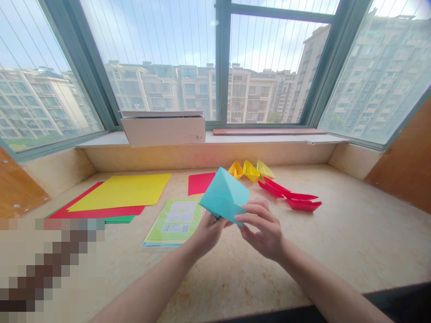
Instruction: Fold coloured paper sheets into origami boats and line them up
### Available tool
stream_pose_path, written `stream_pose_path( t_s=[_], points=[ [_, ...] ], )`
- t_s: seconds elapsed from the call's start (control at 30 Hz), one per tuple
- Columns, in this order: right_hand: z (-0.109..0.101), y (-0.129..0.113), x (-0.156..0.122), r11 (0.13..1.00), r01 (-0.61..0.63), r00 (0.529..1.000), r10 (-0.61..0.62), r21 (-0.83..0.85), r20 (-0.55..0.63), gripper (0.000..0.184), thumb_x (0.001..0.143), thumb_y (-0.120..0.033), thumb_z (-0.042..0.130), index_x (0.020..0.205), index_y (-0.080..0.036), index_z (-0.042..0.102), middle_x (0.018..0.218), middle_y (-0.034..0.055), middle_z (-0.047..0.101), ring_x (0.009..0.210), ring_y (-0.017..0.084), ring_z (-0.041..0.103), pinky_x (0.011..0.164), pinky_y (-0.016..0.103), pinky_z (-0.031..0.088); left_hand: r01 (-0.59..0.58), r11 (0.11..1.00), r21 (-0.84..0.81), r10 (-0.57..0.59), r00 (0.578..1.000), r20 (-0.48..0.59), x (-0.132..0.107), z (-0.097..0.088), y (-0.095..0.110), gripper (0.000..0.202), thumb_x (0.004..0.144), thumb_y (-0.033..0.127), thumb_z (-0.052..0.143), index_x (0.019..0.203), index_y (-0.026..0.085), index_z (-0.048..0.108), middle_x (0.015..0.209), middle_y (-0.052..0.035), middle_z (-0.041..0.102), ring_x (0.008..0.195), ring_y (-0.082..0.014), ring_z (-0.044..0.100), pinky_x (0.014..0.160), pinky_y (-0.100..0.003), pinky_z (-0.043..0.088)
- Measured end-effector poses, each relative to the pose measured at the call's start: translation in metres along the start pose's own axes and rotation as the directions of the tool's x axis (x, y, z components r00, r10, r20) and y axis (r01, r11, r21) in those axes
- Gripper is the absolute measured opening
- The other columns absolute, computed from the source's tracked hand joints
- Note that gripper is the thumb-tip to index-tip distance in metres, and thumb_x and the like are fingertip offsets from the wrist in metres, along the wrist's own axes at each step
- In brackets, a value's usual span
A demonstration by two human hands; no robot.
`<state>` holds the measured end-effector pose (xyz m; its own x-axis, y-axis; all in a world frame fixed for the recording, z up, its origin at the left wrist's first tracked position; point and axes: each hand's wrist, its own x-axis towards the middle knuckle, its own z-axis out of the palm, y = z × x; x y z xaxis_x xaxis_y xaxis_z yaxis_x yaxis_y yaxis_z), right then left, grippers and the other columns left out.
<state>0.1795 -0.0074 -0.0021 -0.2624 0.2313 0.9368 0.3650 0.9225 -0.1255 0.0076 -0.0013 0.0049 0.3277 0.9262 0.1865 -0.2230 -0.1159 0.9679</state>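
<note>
A light-blue sheet of origami paper (225, 193), partly folded with a raised ridge and a pointed top, is held up above the counter between both hands. My left hand (213, 229) grips it from below on its left side, with most of the fingers hidden behind the paper. My right hand (261, 226) pinches its lower right corner between thumb and fingers. Behind the paper stand several yellow folded paper pieces (251, 171). Red folded paper boats (304, 202) lie to the right, beyond my right hand.
Large yellow sheets (123, 193) lie over red and green ones at the left. A green-patterned paper packet (173, 220) and small red squares (201, 184) lie nearer the middle. On the window ledge rests a white box (164, 130). The counter's front edge (269, 312) runs below my arms.
</note>
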Motion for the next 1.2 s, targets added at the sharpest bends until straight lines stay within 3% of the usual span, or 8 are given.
stream_pose_path(
  t_s=[0.3,0.4,0.53,0.63,0.8,0.93,1.03,1.2],
  points=[
    [-0.005,-0.001,0.0,0.977,0.111,0.973,-0.07,-0.18,0.218,0.036,0.088,-0.014,0.07,0.121,-0.025,0.065,0.111,0.0043,0.074,0.097,0.021,0.061,0.086,0.04,0.042,-0.035,0.997,0.065,0.035,0.999,-0.012,-0.002,-0.004,-0.006,0.026,0.08,0.035,0.073,0.097,0.015,0.071,0.089,-0.0077,0.072,0.096,-0.0264,0.064,0.083,-0.036,0.052],
    [-0.004,-0.001,0.0,0.97,0.127,0.979,-0.09,-0.208,0.18,0.033,0.092,-0.013,0.065,0.122,-0.027,0.065,0.11,0.0034,0.075,0.093,0.019,0.061,0.086,0.038,0.041,0.01,1.0,0.008,-0.01,0.999,0.032,-0.002,-0.004,-0.006,0.031,0.08,0.036,0.074,0.103,0.015,0.071,0.092,-0.0082,0.072,0.094,-0.0257,0.064,0.08,-0.035,0.053],
    [-0.005,0.001,-0.003,0.974,0.133,0.983,-0.105,-0.184,0.153,0.026,0.096,-0.014,0.058,0.117,-0.027,0.067,0.11,0.0047,0.074,0.089,0.019,0.059,0.085,0.038,0.042,0.031,0.998,-0.049,-0.027,0.997,0.072,-0.004,-0.001,-0.005,0.037,0.081,0.037,0.074,0.112,0.018,0.069,0.114,-0.011,0.07,0.106,-0.0285,0.063,0.087,-0.039,0.053],
    [-0.004,0.003,-0.006,0.976,0.148,0.981,-0.124,-0.159,0.15,0.027,0.098,-0.013,0.054,0.114,-0.028,0.069,0.111,0.0055,0.072,0.09,0.019,0.057,0.084,0.039,0.042,0.027,0.997,-0.07,-0.019,0.994,0.107,-0.004,-0.001,-0.006,0.038,0.081,0.037,0.075,0.113,0.018,0.07,0.117,-0.0122,0.07,0.108,-0.0304,0.064,0.092,-0.043,0.052],
    [-0.006,0.008,-0.008,0.959,0.208,0.968,-0.173,-0.194,0.182,0.037,0.099,-0.014,0.051,0.127,-0.035,0.065,0.101,0.0015,0.073,0.089,0.018,0.054,0.084,0.038,0.04,0.069,0.991,-0.116,-0.05,0.985,0.163,-0.006,-0.002,-0.008,0.038,0.08,0.037,0.076,0.113,0.019,0.071,0.123,-0.0128,0.068,0.116,-0.0334,0.061,0.099,-0.048,0.049],
    [-0.011,0.012,-0.01,0.933,0.271,0.948,-0.216,-0.238,0.234,0.046,0.094,-0.012,0.06,0.135,-0.031,0.059,0.089,-0.001,0.073,0.088,0.019,0.054,0.084,0.038,0.039,0.139,0.98,-0.142,-0.108,0.973,0.204,-0.008,-0.001,-0.008,0.04,0.08,0.038,0.077,0.115,0.019,0.071,0.127,-0.0133,0.067,0.12,-0.0338,0.06,0.101,-0.049,0.047],
    [-0.013,0.011,-0.011,0.947,0.221,0.963,-0.173,-0.235,0.209,0.051,0.091,-0.01,0.064,0.139,-0.028,0.056,0.098,0.0035,0.07,0.089,0.02,0.056,0.083,0.037,0.046,0.142,0.975,-0.171,-0.105,0.972,0.21,-0.008,0.001,-0.008,0.042,0.082,0.043,0.076,0.115,0.018,0.07,0.125,-0.014,0.067,0.119,-0.0334,0.06,0.102,-0.049,0.047],
    [-0.009,0.008,-0.009,0.976,0.095,0.992,-0.077,-0.194,0.099,0.045,0.09,-0.011,0.065,0.129,-0.033,0.065,0.103,0.0065,0.06,0.091,0.021,0.059,0.084,0.038,0.052,0.138,0.956,-0.26,-0.094,0.98,0.176,-0.007,0.002,-0.012,0.04,0.08,0.039,0.078,0.112,0.017,0.071,0.122,-0.014,0.069,0.12,-0.0342,0.061,0.104,-0.05,0.046]
  ],
)
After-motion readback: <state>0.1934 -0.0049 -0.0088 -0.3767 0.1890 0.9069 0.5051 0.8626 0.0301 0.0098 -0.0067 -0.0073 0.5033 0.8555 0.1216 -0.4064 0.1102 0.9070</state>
